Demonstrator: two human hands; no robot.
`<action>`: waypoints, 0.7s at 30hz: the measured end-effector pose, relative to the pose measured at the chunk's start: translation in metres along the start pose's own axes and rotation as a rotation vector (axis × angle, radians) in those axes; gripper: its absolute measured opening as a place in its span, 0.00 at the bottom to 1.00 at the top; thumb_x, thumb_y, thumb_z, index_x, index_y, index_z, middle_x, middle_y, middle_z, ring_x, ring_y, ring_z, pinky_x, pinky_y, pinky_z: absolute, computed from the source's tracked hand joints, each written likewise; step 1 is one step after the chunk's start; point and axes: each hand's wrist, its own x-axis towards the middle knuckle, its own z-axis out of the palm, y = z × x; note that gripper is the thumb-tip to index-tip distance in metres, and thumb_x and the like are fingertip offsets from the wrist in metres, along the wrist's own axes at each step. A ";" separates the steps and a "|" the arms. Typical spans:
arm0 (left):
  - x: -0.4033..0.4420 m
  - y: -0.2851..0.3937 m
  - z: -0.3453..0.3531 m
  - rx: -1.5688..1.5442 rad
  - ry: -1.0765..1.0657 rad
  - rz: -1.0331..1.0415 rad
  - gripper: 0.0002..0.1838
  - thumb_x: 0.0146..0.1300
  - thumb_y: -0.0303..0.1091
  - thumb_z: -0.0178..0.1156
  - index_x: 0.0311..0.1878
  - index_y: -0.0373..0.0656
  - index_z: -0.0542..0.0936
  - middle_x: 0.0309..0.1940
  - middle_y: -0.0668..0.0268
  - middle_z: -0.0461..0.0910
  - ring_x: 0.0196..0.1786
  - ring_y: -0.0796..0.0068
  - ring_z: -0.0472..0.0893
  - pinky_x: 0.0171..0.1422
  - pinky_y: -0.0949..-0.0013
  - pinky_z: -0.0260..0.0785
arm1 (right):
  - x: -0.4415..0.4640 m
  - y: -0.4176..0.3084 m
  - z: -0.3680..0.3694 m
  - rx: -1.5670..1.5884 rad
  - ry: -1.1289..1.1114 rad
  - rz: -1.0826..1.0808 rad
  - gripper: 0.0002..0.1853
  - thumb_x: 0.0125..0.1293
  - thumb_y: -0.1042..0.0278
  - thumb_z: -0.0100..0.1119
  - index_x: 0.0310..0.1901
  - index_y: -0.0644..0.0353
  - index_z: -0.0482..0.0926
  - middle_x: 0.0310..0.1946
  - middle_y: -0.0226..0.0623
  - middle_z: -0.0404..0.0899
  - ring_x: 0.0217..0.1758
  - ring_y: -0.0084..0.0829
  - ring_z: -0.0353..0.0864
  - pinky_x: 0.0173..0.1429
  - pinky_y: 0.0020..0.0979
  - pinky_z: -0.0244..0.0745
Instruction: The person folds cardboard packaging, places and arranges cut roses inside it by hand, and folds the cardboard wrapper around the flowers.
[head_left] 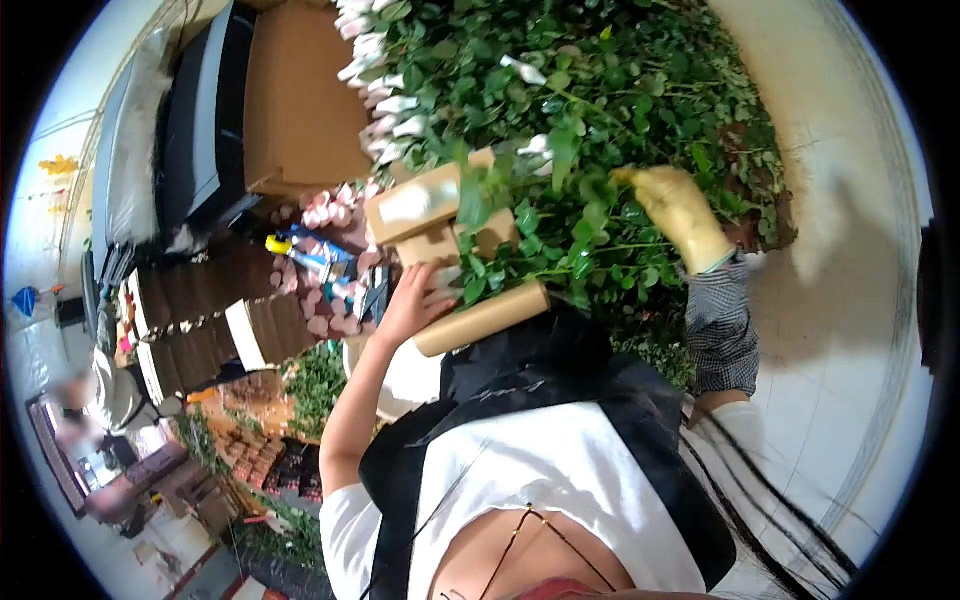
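My left hand [412, 308], bare, has its fingers curled round a pale, white-wrapped flower head [447, 282] beside a brown cardboard roll [482, 318]. Leafy green stems [545, 255] stretch from there towards my right hand [680, 215]. That hand wears a yellow glove, its fingertips pinched together among the leaves; the stem between them is partly hidden. Blurred leaves [485, 195] hang in front of small cardboard boxes [415, 205]. A single white-sleeved bud [524, 70] lies on the large heap of leafy flower stems [590, 60].
White-sleeved buds [395, 105] line the heap's left edge. Left of them stand a large open carton [305, 95] and stacked cardboard [190, 355]. Pink petals [335, 205] and a blue-and-yellow tool [310, 258] lie nearby. Pale tiled floor [825, 270] runs along the right.
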 end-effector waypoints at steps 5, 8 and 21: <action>-0.001 0.009 -0.008 0.020 -0.072 0.001 0.28 0.54 0.34 0.75 0.57 0.37 0.78 0.49 0.53 0.78 0.52 0.49 0.77 0.58 0.56 0.73 | 0.005 0.048 0.141 -0.240 0.032 -0.231 0.13 0.62 0.74 0.60 0.45 0.48 0.88 0.38 0.42 0.87 0.42 0.44 0.86 0.47 0.41 0.81; -0.002 0.002 -0.008 0.227 -0.029 0.135 0.21 0.57 0.37 0.72 0.52 0.40 0.82 0.50 0.54 0.78 0.51 0.50 0.77 0.58 0.54 0.70 | -0.010 0.042 0.131 -0.425 0.207 -0.484 0.11 0.57 0.70 0.59 0.39 0.49 0.88 0.28 0.37 0.83 0.37 0.44 0.83 0.43 0.44 0.78; 0.012 0.016 -0.005 0.356 -0.050 0.009 0.13 0.57 0.31 0.71 0.45 0.42 0.83 0.54 0.50 0.73 0.55 0.45 0.73 0.59 0.49 0.68 | 0.050 0.056 0.030 0.131 0.219 -0.095 0.31 0.68 0.57 0.65 0.70 0.52 0.68 0.62 0.43 0.79 0.66 0.42 0.77 0.71 0.41 0.72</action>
